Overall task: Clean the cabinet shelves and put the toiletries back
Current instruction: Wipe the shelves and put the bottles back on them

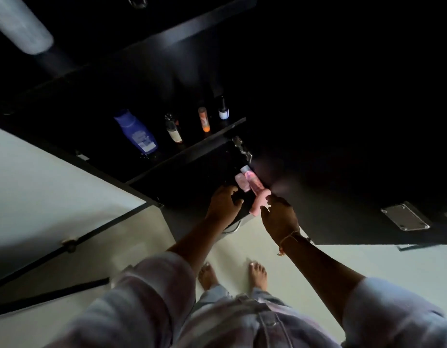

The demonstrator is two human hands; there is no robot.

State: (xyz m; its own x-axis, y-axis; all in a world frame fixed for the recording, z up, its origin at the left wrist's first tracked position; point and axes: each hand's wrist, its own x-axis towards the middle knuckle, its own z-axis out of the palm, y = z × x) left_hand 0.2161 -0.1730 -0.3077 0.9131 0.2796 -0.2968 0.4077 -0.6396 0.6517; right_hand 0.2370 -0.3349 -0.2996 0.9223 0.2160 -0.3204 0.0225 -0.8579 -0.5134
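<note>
The dark cabinet's upper shelf (212,136) carries a blue lotion bottle (137,133), a dark bottle with a white label (173,130), an orange tube (204,119) and a small dark bottle (223,109). On the lower shelf, a tall pink bottle (254,188) lies tilted, and my right hand (280,218) pinches its near end. A smaller pink bottle (242,185) stands just left of it. My left hand (223,204) hovers beside that small bottle with loosely spread fingers and holds nothing that I can see.
The cabinet door (368,209) hangs open to the right, with a metal hinge plate (406,218). A metal hinge (242,148) sits above the pink bottles. Pale floor (232,249) lies below, with my bare feet on it. The cabinet interior is very dark.
</note>
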